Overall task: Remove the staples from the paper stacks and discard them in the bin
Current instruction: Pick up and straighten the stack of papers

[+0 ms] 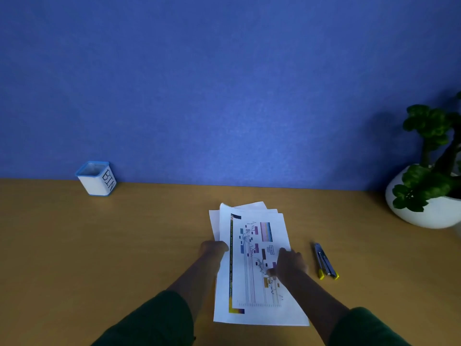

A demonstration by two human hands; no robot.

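A stack of white printed sheets (252, 236) with a coloured chart on top lies on the wooden desk, its far corners fanned apart. My left hand (213, 247) grips the stack's left edge, fingers curled on the paper. My right hand (290, 263) rests flat on the top sheet near its right side, fingers spread. A staple remover (325, 262) with metal blades and yellow tips lies on the desk just right of the papers, apart from my right hand. The bin (96, 178), a small white cup with blue rims marked BIN, stands far left against the wall. No staple is visible.
A potted green plant in a round white pot (424, 208) stands at the far right of the desk. A blue wall (224, 96) runs along the back edge. Bare wooden desk (124, 245) lies between the bin and the papers.
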